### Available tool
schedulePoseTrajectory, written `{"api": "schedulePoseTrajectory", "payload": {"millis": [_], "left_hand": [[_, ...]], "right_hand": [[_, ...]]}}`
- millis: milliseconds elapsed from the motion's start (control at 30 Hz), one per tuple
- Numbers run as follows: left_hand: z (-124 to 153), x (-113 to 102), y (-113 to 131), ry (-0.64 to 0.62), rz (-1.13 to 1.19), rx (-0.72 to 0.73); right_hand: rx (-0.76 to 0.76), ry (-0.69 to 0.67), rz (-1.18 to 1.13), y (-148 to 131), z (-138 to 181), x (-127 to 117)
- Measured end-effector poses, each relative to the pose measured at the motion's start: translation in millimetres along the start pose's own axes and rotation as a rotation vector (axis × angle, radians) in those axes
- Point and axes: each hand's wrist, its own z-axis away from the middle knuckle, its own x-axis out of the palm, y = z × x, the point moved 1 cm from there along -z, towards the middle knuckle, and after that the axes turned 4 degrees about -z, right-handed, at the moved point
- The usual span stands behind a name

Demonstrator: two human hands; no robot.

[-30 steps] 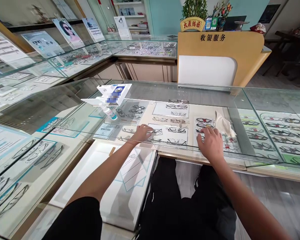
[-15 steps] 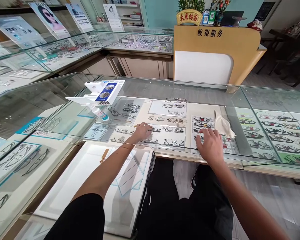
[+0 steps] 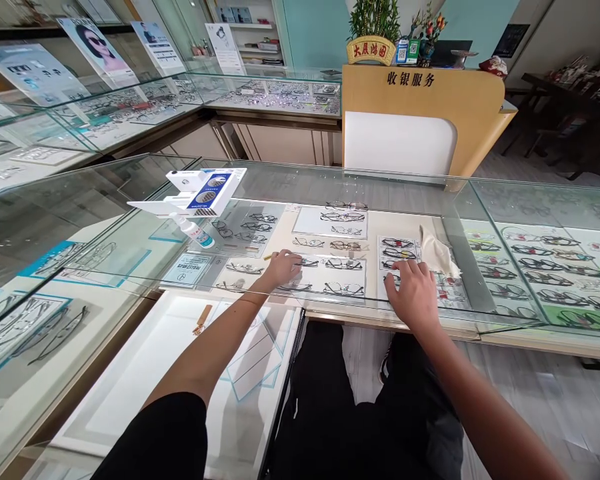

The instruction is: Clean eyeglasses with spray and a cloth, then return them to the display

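Observation:
My left hand point(image 3: 283, 268) is palm down over the glass counter top point(image 3: 325, 301), its fingers bent and drawn together. A thin yellowish tip point(image 3: 267, 257) sticks out at its outer side; whatever it belongs to is hidden by the hand. Several eyeglasses point(image 3: 344, 289) lie on a white card under the glass around this hand. Farther right, my right hand point(image 3: 414, 288) rests on the glass with thumb and fingers apart, holding nothing. Just beyond it is a crumpled cream cloth point(image 3: 437, 252).
A white and blue box point(image 3: 210, 192) and a small spray bottle point(image 3: 196, 233) stand on the glass at left. Below the counter, a white drawer point(image 3: 130, 373) is pulled out beside my legs. Across the floor stands a wooden cashier desk point(image 3: 400, 90).
The view has tilted up slightly and shifted a little to the right. Both hands keep nearly the same places on the counter.

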Motion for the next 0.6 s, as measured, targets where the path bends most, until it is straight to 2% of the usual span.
{"api": "schedulePoseTrajectory", "payload": {"millis": [433,600], "left_hand": [[10.1,-9.0,12.5,0.055,-0.031,0.019],[27.3,-24.9,20.5,0.096,-0.063,0.014]], "right_hand": [[0.002,-0.001,-0.003,-0.7,0.3,1.8],[-0.003,0.013,-0.011,-1.0,1.1,2.4]]}}
